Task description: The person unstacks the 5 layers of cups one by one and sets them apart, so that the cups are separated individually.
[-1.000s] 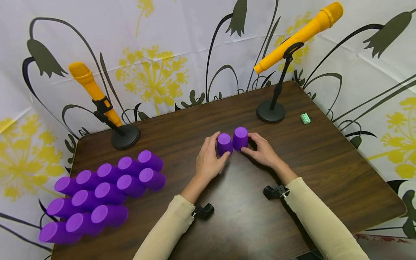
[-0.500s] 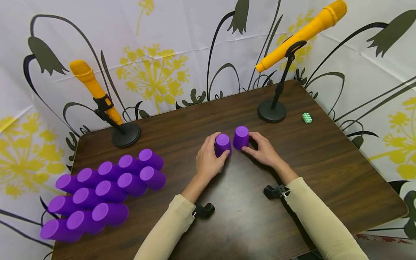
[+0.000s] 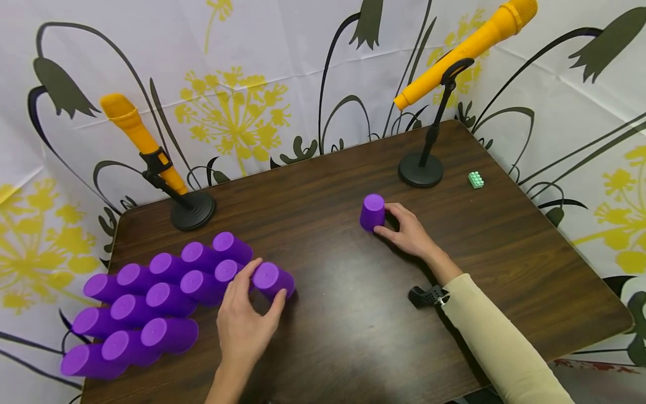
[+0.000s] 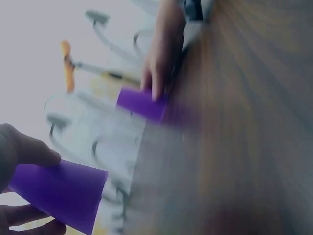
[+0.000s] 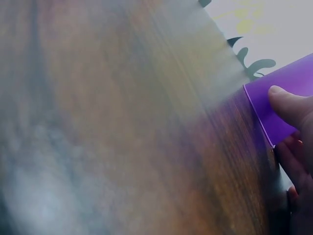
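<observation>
My left hand (image 3: 247, 320) grips an upside-down purple cup (image 3: 273, 280) between thumb and fingers, right beside the end of the purple cup group. In the left wrist view this cup (image 4: 63, 193) has its rim toward the table. My right hand (image 3: 407, 231) holds another upside-down purple cup (image 3: 372, 213) near the middle of the table, its thumb on the near side. The right wrist view shows that cup (image 5: 279, 103) with its rim down at the wood. Several more purple cups (image 3: 169, 334) stand upside down in rows at the left.
A yellow microphone (image 3: 136, 132) on a black stand (image 3: 193, 210) is at the back left. Another yellow microphone (image 3: 464, 53) tilts on a stand (image 3: 421, 169) at the back right. A small mint-green toy brick (image 3: 475, 179) lies near the right edge of the brown table (image 3: 504, 280).
My left hand has carried its cup from beside the right hand's cup to the left and nearer, up to the cup rows. The right hand stays in place on its cup.
</observation>
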`<state>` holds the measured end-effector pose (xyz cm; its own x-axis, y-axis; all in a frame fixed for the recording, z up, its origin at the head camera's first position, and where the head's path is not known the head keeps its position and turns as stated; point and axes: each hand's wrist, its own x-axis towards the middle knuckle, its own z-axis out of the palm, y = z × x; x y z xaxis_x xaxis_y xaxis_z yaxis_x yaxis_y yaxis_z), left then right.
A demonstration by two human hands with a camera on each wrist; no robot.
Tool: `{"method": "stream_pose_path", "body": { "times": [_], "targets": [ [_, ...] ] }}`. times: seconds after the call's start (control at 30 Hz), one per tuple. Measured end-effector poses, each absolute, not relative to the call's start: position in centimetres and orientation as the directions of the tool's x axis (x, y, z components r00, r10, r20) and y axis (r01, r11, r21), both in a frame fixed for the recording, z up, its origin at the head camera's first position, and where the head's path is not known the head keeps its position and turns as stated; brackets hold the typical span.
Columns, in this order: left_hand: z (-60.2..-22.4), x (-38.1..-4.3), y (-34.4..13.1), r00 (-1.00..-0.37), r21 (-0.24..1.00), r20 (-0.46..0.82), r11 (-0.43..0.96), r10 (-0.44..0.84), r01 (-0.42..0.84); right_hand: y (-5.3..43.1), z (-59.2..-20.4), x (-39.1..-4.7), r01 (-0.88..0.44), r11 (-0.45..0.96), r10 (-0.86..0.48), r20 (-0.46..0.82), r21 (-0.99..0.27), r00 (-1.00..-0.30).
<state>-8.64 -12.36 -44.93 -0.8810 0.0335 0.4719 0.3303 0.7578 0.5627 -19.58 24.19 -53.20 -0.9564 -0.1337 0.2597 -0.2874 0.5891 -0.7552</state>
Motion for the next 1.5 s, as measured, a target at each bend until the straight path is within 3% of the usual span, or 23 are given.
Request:
{"method": "stream_pose_path", "body": {
  "times": [0.27, 0.47, 0.83, 1.13, 1.5],
  "targets": [
    [-46.4, -5.3, -18.6, -0.832, 0.541, 0.502, 0.836, -0.235, 0.090, 24.2, -53.2, -19.6, -0.272, 0.594, -0.130, 0.243, -0.758, -0.961],
    [-47.3, -4.5, -20.4, -0.793, 0.526, 0.501, 0.850, -0.346, -0.039, 24.3, -53.1, -19.5, -0.275, 0.591, -0.131, 0.245, -0.759, -0.961],
    [-48.2, -4.7, -20.6, -0.812, 0.475, 0.449, 0.869, -0.373, -0.137, 24.2, -53.2, -19.5, -0.263, 0.601, -0.130, 0.233, -0.755, -0.964],
    [-48.3, -4.6, -20.5, -0.790, 0.440, 0.459, 0.877, -0.405, -0.194, 24.2, -53.1, -19.4, -0.268, 0.592, -0.136, 0.234, -0.760, -0.963],
    [-48.4, -4.4, -20.4, -0.778, 0.432, 0.501, 0.888, -0.379, -0.155, 24.2, -53.2, -19.5, -0.280, 0.580, -0.139, 0.245, -0.765, -0.959]
  ]
}}
